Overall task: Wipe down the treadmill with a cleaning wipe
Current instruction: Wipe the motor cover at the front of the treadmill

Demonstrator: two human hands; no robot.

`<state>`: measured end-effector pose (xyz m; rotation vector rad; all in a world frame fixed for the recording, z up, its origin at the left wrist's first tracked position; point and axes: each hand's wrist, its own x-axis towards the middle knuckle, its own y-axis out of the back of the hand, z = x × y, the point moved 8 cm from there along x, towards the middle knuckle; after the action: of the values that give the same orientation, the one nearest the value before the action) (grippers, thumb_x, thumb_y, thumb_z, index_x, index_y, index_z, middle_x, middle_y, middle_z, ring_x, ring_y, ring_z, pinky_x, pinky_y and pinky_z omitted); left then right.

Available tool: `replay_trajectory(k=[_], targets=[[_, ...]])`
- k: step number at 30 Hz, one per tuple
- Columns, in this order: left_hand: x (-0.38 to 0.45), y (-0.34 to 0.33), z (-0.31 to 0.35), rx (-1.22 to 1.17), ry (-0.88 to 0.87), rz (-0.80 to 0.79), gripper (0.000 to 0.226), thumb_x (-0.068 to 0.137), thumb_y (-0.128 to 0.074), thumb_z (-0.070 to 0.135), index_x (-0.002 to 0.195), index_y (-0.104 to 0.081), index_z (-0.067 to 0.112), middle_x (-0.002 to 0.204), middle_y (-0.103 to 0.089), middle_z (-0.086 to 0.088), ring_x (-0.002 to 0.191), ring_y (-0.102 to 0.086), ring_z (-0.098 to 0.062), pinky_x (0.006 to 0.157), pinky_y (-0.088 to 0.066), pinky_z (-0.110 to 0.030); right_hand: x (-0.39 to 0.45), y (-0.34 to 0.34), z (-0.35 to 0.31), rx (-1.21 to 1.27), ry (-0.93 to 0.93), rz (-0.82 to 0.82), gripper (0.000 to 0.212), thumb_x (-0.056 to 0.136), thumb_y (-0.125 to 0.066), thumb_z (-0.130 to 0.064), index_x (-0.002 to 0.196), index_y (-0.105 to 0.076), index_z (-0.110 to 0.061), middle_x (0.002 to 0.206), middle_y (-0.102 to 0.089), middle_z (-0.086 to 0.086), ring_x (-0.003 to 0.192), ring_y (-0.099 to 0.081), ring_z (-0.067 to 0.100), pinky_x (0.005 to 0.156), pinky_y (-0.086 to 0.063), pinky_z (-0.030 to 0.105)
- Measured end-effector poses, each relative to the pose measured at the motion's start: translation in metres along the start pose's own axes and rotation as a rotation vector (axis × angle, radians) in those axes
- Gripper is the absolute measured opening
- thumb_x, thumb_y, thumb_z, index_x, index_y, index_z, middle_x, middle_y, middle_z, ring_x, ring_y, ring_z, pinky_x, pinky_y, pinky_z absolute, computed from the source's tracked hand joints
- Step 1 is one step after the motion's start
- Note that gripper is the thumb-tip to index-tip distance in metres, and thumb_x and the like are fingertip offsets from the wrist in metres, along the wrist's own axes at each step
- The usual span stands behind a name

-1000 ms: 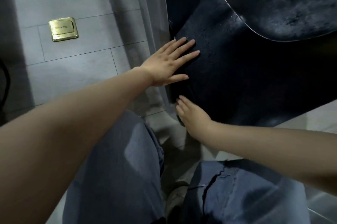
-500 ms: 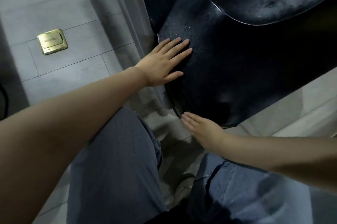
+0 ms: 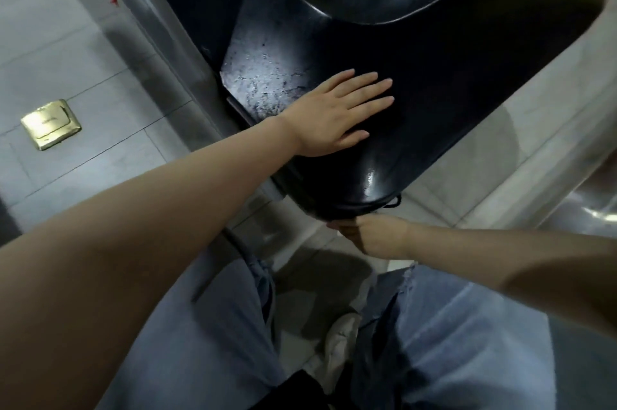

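The treadmill's black, glossy motor cover [image 3: 434,92] fills the upper right of the head view, with a dusty grey patch [image 3: 257,75] at its left end. My left hand [image 3: 334,112] lies flat on the cover just right of that patch, fingers straight and spread. My right hand [image 3: 374,236] is at the cover's lower rim with its fingers tucked under the edge, so how they lie is hidden. No cleaning wipe shows in either hand.
A grey metal upright [image 3: 160,42] runs diagonally along the cover's left side. A brass floor socket [image 3: 50,124] sits in the grey tiles at the left. A black cable loop [image 3: 395,202] hangs at the rim. My jeans-clad knees and a pale shoe [image 3: 340,339] are below.
My left hand slid to the right across the cover, off the dusty patch. My right hand moved right along the cover's lower edge and tucked its fingers beneath the rim.
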<state>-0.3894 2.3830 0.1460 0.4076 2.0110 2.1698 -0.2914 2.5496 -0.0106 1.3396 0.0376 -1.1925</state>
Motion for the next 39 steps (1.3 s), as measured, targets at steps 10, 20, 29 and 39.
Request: replay_trajectory(k=[10, 20, 29, 39], targets=[[0.069, -0.011, 0.059, 0.013, -0.201, -0.165, 0.061, 0.104, -0.028, 0.048, 0.158, -0.017, 0.023, 0.166, -0.009, -0.002, 0.153, -0.004, -0.020, 0.125, -0.002, -0.040, -0.073, 0.041, 0.029, 0.606, -0.132, 0.618, 0.023, 0.097, -0.051, -0.010, 0.089, -0.072, -0.007, 0.099, -0.070, 0.007, 0.103, -0.061, 0.029, 0.098, -0.042, 0.037], [0.098, -0.031, 0.074, 0.064, -0.202, -0.235, 0.065, 0.098, -0.018, 0.053, 0.155, -0.029, 0.023, 0.164, -0.021, -0.003, 0.151, -0.017, -0.021, 0.124, -0.008, -0.041, -0.159, -0.056, -0.022, 2.472, -2.247, 1.063, 0.029, 0.091, -0.049, 0.004, 0.106, -0.072, -0.004, 0.109, -0.068, 0.010, 0.095, -0.062, 0.020, 0.078, -0.052, 0.025], [0.097, -0.032, 0.076, 0.068, -0.202, -0.213, 0.061, 0.100, -0.024, 0.051, 0.151, -0.037, 0.021, 0.161, -0.027, -0.005, 0.150, -0.020, -0.024, 0.124, -0.010, -0.042, -0.082, 0.019, 0.021, 2.588, -2.106, 1.596, 0.048, 0.105, -0.039, -0.018, 0.152, -0.028, -0.017, 0.152, -0.033, -0.006, 0.138, -0.032, 0.009, 0.116, -0.025, 0.026], [0.093, -0.028, 0.078, 0.059, -0.189, -0.229, 0.059, 0.101, -0.022, 0.047, 0.151, -0.038, 0.020, 0.161, -0.028, -0.004, 0.151, -0.019, -0.022, 0.124, -0.008, -0.040, -0.023, 0.001, 0.003, 3.399, -1.667, 1.802, 0.082, 0.090, -0.022, -0.076, 0.151, -0.034, -0.022, 0.154, -0.037, 0.001, 0.141, -0.037, 0.022, 0.117, -0.028, 0.038]])
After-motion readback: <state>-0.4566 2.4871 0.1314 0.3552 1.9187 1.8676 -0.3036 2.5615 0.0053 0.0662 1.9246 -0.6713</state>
